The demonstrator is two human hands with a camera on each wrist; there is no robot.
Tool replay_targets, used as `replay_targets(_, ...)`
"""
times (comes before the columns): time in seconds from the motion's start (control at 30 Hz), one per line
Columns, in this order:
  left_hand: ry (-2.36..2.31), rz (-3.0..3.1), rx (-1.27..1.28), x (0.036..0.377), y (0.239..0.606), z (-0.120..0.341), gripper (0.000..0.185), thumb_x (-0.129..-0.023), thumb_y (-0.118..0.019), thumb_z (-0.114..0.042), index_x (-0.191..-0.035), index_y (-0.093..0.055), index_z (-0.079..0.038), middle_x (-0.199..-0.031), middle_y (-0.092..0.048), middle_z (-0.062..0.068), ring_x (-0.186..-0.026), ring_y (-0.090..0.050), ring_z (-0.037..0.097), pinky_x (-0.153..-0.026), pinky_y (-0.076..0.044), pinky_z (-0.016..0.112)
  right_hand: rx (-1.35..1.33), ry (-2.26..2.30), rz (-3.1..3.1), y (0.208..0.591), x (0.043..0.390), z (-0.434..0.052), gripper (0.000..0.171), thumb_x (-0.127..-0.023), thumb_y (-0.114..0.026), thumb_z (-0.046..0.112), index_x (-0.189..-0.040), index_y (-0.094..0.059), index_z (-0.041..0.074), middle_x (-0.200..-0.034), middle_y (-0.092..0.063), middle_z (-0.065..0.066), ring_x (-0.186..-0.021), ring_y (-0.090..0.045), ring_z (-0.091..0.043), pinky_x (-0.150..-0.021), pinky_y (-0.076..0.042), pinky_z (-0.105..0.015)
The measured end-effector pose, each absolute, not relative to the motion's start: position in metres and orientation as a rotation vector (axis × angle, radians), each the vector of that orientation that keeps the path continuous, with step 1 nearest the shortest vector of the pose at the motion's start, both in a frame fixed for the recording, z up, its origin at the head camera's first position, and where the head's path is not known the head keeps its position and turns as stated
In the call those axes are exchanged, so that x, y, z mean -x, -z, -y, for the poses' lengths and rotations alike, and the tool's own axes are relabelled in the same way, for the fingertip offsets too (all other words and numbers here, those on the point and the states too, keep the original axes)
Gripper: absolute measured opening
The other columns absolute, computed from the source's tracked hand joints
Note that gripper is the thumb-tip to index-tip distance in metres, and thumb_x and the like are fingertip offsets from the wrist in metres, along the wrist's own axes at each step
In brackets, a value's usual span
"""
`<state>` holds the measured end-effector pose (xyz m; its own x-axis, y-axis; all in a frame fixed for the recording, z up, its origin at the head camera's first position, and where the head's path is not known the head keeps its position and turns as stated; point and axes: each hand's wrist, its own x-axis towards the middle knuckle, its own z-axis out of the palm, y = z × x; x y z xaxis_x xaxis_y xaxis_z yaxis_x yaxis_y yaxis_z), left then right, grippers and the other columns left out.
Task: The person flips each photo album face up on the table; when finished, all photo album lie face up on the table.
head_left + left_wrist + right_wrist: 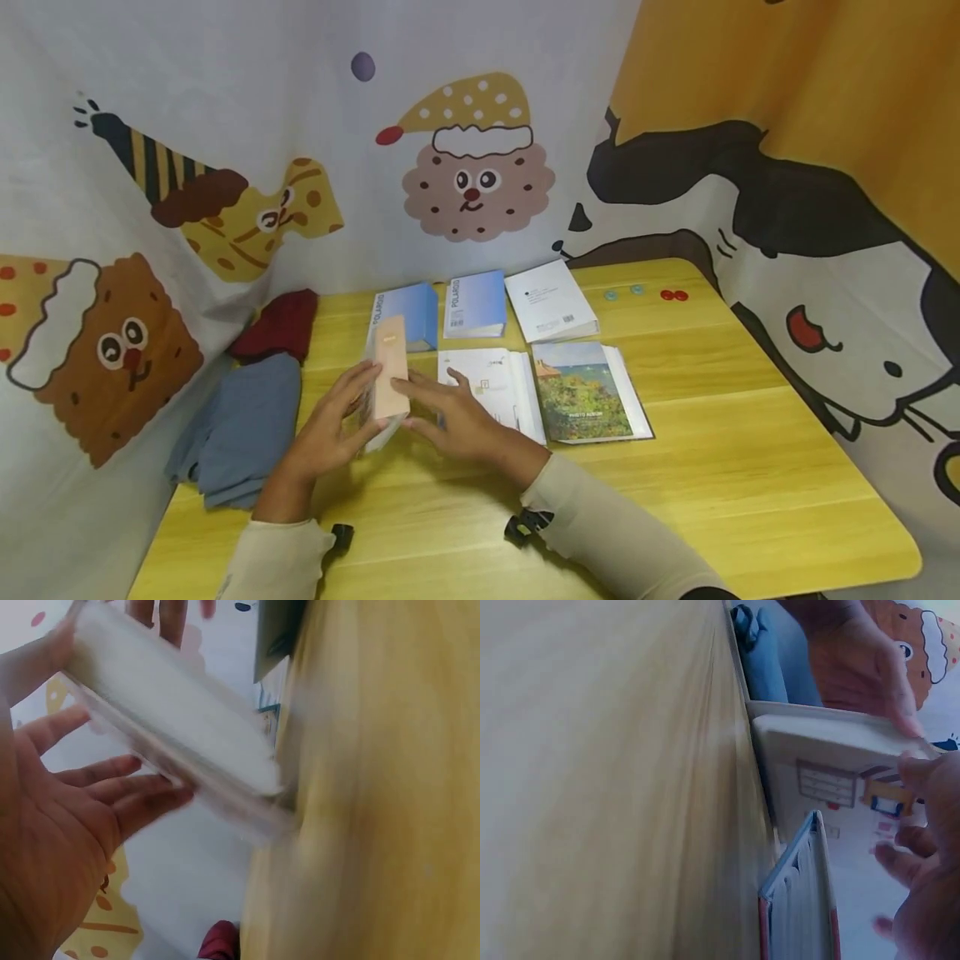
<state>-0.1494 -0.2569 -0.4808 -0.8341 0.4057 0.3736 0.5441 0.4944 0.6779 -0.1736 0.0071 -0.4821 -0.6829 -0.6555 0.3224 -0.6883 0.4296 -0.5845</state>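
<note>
The fingers of the left hand lie straight and a little spread against the left side of a peach-spined album, while the fingers of the right hand press flat against its right side; neither hand curls round it. The album stands on one edge between the two palms, spine up, its long axis running away from the person toward the far edge of the surface. It sits left of the middle, equally close to both hands. The left wrist view shows its clear-sleeved pages blurred.

Just right of the right hand lies an open white booklet, and beside that an album with a painted landscape cover. Toward the far edge stand two blue albums and a white book. At the left edge lie a blue cloth and a dark red cloth.
</note>
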Motion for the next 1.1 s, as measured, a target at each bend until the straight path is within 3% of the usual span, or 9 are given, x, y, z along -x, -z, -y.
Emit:
replay_targets(0.07, 1.322, 2.529, 0.83, 0.148, 0.479, 0.256, 0.081, -0.098, -0.077, 0.003, -0.169, -0.038, -0.003, -0.174, -0.032, 0.03, -0.154, -0.042, 0.049, -0.102, -0.057, 0.068, -1.266, -1.149, 2.579, 0.481, 0.174, -0.006, 0.064, -0.111, -0.066, 0.031, -0.169, -0.043, 0.023, -0.173, -0.042, -0.011, -0.16, -0.046, -0.03, -0.132, -0.031, -0.067)
replay_targets(0.17, 1.394, 2.471, 0.852, 0.147, 0.478, 0.255, 0.082, -0.099, -0.073, 0.008, -0.17, -0.035, -0.002, -0.174, -0.031, 0.031, -0.156, -0.045, 0.021, -0.103, -0.062, 0.045, -1.325, -1.169, 2.522, 0.479, 0.177, -0.002, 0.065, -0.111, -0.067, 0.028, -0.17, -0.042, 0.024, -0.176, -0.037, -0.011, -0.16, -0.045, -0.032, -0.129, -0.041, -0.055)
replay_targets(0.3, 1.555, 2.379, 0.898, 0.148, 0.478, 0.256, 0.085, -0.098, -0.068, 0.016, -0.172, -0.028, 0.0, -0.171, -0.03, 0.038, -0.146, -0.048, -0.006, -0.096, -0.06, 0.02, -1.375, -1.101, 2.52, 0.473, 0.18, 0.002, 0.071, -0.111, -0.065, 0.029, -0.174, -0.032, 0.025, -0.18, -0.029, -0.005, -0.16, -0.045, -0.03, -0.129, -0.044, -0.05)
replay_targets(0.4, 1.703, 2.326, 0.933, 0.148, 0.477, 0.257, 0.091, -0.097, -0.065, 0.019, -0.174, -0.02, -0.002, -0.17, -0.028, 0.041, -0.141, -0.057, -0.002, -0.094, -0.062, 0.021, -1.379, -1.057, 2.582, 0.469, 0.183, 0.005, 0.075, -0.112, -0.064, 0.033, -0.176, -0.025, 0.026, -0.182, -0.022, 0.003, -0.163, -0.042, -0.026, -0.131, -0.037, -0.058)
replay_targets(0.5, 1.797, 2.351, 0.899, 0.148, 0.477, 0.258, 0.1, -0.099, -0.067, 0.016, -0.177, -0.01, -0.01, -0.171, -0.026, 0.04, -0.135, -0.065, 0.004, -0.092, -0.064, 0.025, -1.382, -1.005, 2.657, 0.469, 0.185, 0.01, 0.076, -0.111, -0.063, 0.035, -0.175, -0.024, 0.028, -0.183, -0.016, 0.009, -0.166, -0.035, -0.022, -0.133, -0.027, -0.069)
replay_targets(0.7, 1.852, 2.453, 0.664, 0.146, 0.482, 0.259, 0.114, -0.101, -0.074, 0.003, -0.177, 0.003, -0.033, -0.17, -0.034, 0.033, -0.123, -0.07, 0.002, -0.088, -0.065, 0.025, -1.324, -0.825, 2.784, 0.478, 0.186, 0.022, 0.078, -0.108, -0.067, 0.04, -0.175, -0.026, 0.034, -0.184, -0.014, 0.001, -0.163, -0.04, -0.025, -0.131, -0.014, -0.079)
replay_targets(0.9, 1.765, 2.517, 0.571, 0.146, 0.485, 0.265, 0.118, -0.097, -0.08, 0.002, -0.178, 0.0, -0.028, -0.153, -0.056, 0.038, -0.108, -0.075, 0.002, -0.082, -0.065, 0.025, -1.15, -0.655, 2.911, 0.483, 0.185, 0.026, 0.08, -0.105, -0.066, 0.054, -0.173, -0.028, 0.039, -0.183, -0.022, -0.006, -0.165, -0.038, -0.028, -0.131, -0.003, -0.08)
replay_targets(1.1, 1.578, 2.633, 0.449, 0.144, 0.479, 0.272, 0.114, -0.1, -0.08, -0.009, -0.178, 0.002, -0.02, -0.139, -0.067, 0.036, -0.098, -0.072, -0.003, -0.076, -0.063, 0.024, -0.959, -0.432, 3.01, 0.485, 0.186, 0.025, 0.088, -0.098, -0.063, 0.075, -0.172, -0.033, 0.039, -0.179, -0.035, -0.005, -0.169, -0.028, -0.034, -0.126, -0.004, -0.086)
